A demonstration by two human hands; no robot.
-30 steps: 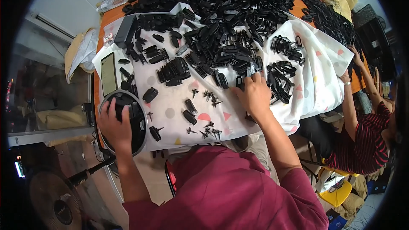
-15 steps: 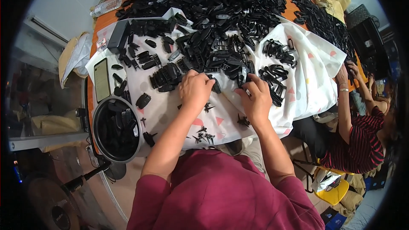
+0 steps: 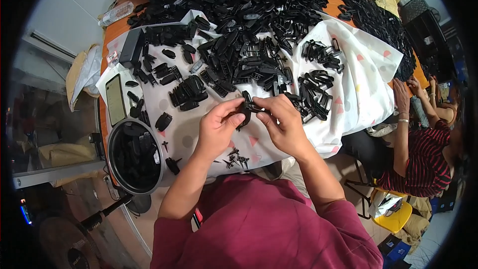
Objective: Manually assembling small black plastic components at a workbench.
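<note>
Since the frame 0.5 s earlier, the left grip (image 3: 218, 125) and right grip (image 3: 285, 123) have drawn back from the edge of the heap and come together at the centre of the frame. Between them is a black plastic piece (image 3: 247, 103), partly hidden by the fingers. The left grip is pinched on its left side by thumb and fingertips; the right grip pinches it from the right, thumb below.

Just above, a large heap of black parts (image 3: 234, 15) fills the upper middle of the frame, with smaller clusters at centre left and centre right. A white patterned cloth (image 3: 366, 104) lies under the hands, over an orange-brown counter (image 3: 334, 6) that shows at upper right. Below the hands, small spiky dark parts (image 3: 237, 160) lie in a loose group.

At left, a round bowl (image 3: 135, 192) with a grey rim contains more black pieces. A phone (image 3: 115, 99) lies above it, a dark box (image 3: 131, 48) sits near the phone, and a clear bottle (image 3: 115, 14) is at upper left. At right, a co-worker in a striped shirt (image 3: 423, 159) reaches 1 hand (image 3: 401, 94) toward the counter's edge.
</note>
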